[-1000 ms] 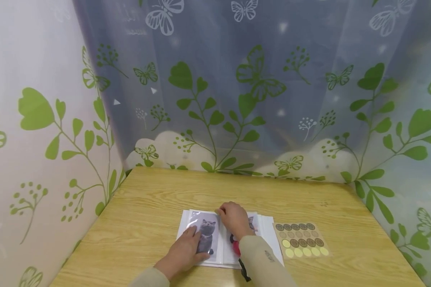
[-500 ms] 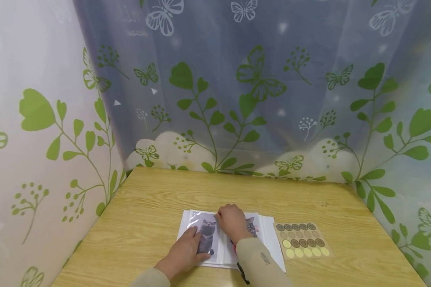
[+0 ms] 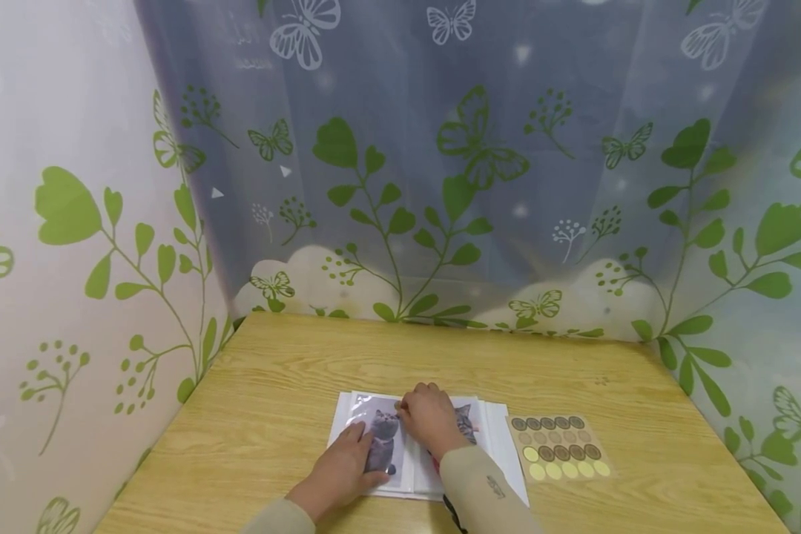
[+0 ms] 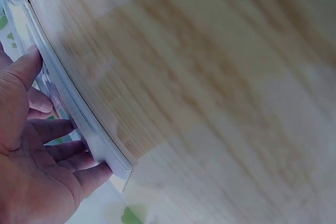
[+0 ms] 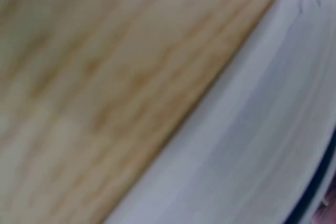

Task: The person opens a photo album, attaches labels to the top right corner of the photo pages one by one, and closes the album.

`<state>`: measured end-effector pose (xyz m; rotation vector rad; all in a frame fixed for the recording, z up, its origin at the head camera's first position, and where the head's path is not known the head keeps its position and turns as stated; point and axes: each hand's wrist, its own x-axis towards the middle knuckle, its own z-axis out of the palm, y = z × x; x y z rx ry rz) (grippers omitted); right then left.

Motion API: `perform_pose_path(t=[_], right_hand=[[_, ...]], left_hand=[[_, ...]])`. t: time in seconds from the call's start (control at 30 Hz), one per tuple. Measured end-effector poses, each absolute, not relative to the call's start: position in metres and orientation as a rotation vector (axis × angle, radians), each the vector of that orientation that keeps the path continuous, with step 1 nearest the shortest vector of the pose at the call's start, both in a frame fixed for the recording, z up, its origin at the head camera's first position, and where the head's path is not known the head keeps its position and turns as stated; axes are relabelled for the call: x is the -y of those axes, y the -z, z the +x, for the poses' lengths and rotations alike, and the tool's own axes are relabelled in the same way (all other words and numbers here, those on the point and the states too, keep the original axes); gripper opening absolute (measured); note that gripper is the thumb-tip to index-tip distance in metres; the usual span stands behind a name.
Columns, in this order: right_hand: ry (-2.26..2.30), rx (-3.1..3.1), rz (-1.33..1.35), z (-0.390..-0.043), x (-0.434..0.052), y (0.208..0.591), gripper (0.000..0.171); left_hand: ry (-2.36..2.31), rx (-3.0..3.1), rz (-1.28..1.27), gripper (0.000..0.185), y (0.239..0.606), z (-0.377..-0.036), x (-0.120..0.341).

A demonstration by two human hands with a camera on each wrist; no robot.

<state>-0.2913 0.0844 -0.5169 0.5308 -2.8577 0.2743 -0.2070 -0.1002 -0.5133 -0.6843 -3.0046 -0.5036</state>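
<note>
A white photo album [image 3: 409,475] lies open on the table. Its left page holds a grey cat picture [image 3: 382,437] under a glossy sleeve; a tabby cat picture [image 3: 465,421] is partly covered on the right page. My left hand [image 3: 343,467] rests with spread fingers on the left page; in the left wrist view the fingers lie along the album's edge. My right hand [image 3: 430,419] is bent over the middle of the album, thumb and finger pinching a small brown piece [image 3: 398,406], seemingly a round sticker, at the cat picture's upper right. The right wrist view shows only the album edge and table, blurred.
To the right of the album lies a sheet of round stickers [image 3: 561,447], in rows of dark brown, tan and yellow circles. The wooden table [image 3: 294,356] is bordered by curtains [image 3: 400,148] with leaves and butterflies. A black strap [image 3: 452,513] shows under the right sleeve.
My right hand has shifted slightly down and left, from the top edge of the album toward the grey cat picture's upper right. The left hand stays in place.
</note>
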Motion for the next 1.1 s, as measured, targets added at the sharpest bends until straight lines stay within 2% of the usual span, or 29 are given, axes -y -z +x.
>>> perform_pose_path(t=[0.13,0.4,0.93,1.1], right_hand=[[-0.277,2.84,0.585,-0.288,-0.086,0.517,0.016],[-0.17,2.775,0.701,-0.28,-0.087,0.517,0.026],[-0.084,2.884,0.767,-0.261,-0.091,0.52,0.057],[-0.07,2.886,0.797,-0.256,-0.095,0.521,0.062]], left_hand=[[0.485,2.983,-0.697,0.08,0.515,-0.208,0.101],[0.464,2.966,-0.713,0.079,0.515,-0.208,0.1],[0.487,3.008,-0.697,0.081,0.518,-0.21,0.101],[0.487,3.015,-0.702,0.081,0.517,-0.209,0.101]])
